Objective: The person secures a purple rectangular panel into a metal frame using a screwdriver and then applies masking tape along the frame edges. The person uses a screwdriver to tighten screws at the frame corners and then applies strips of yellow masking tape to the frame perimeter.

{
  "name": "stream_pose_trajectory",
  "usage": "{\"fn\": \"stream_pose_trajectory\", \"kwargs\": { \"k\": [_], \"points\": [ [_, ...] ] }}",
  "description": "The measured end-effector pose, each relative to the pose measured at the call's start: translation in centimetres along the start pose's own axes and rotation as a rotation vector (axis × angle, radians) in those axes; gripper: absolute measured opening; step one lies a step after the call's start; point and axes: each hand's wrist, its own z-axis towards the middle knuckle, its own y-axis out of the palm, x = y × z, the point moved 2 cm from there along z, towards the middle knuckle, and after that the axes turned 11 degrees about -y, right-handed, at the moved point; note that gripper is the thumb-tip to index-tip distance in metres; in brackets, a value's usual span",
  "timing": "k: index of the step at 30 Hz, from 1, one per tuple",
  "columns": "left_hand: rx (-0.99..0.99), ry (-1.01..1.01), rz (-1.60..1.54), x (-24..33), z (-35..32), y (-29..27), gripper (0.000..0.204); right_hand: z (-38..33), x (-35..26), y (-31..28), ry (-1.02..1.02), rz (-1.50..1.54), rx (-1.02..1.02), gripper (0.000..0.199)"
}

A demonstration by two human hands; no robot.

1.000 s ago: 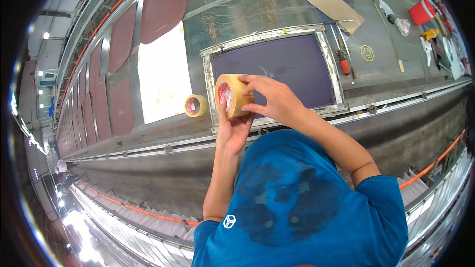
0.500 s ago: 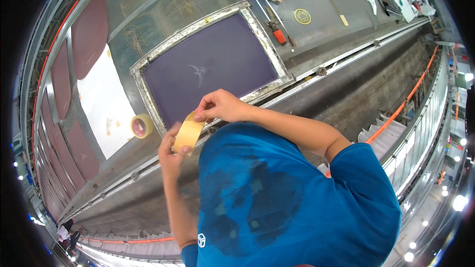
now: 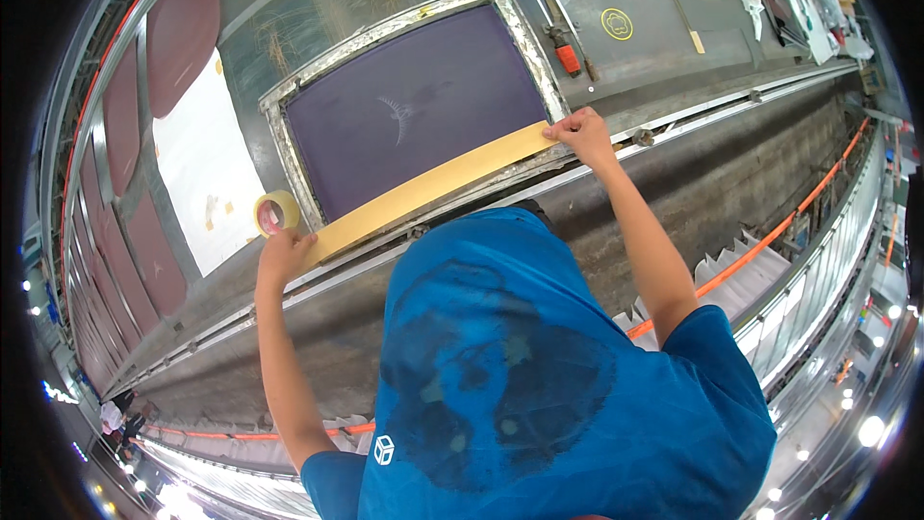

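Note:
A strip of yellow tape (image 3: 433, 185) is stretched straight between my hands, along the near side of a screen printing frame (image 3: 279, 144). My left hand (image 3: 285, 256) pinches its left end just off the frame's near left corner. At the near right corner, my right hand (image 3: 583, 138) pinches the other end between thumb and fingers. Inside the pale, worn frame lies dark purple mesh (image 3: 462, 87) with a small light curved motif. Whether the strip touches the frame cannot be made out. Right beside my left hand stands a roll of yellow tape (image 3: 276, 213).
A white sheet (image 3: 204, 154) and dark maroon pieces (image 3: 183, 39) lie to the left. Beyond the frame's right side are a red-handled tool (image 3: 565, 56) and a yellow round outline (image 3: 616, 24). A metal rail (image 3: 703, 108) runs along the table's near edge.
My hands have moved apart, the left one leftward and the right one to the right and away. The tape, a short looped piece before, is now a long taut strip.

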Motion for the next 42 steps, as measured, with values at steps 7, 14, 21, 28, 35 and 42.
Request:
{"fn": "stream_pose_trajectory", "kwargs": {
  "k": [7,14,21,28,35,42],
  "points": [
    [0.106,0.008,-0.011,-0.6,0.2,0.3,0.045,-0.4,0.0,0.8,0.075,-0.213,0.031,0.035],
    [0.041,-0.169,0.185,0.9,0.6,-0.2,0.047,0.9,1.4,0.1,0.221,0.047,-0.065,0.037],
    [0.158,-0.237,0.218,1.2,2.3,2.7,0.049,1.5,2.4,-0.1,0.239,0.097,-0.088,0.034],
    [0.056,-0.280,0.257,2.5,2.7,1.5,0.052,1.0,2.3,0.0,0.190,0.132,-0.130,0.035],
    [0.096,-0.245,0.249,2.5,2.3,2.0,0.044,1.2,2.5,-0.1,0.209,0.203,-0.126,0.037],
    [0.328,-0.149,0.237,3.9,1.6,-0.2,0.045,2.1,0.4,-3.0,0.095,0.262,-0.023,0.029]
  ]
}}
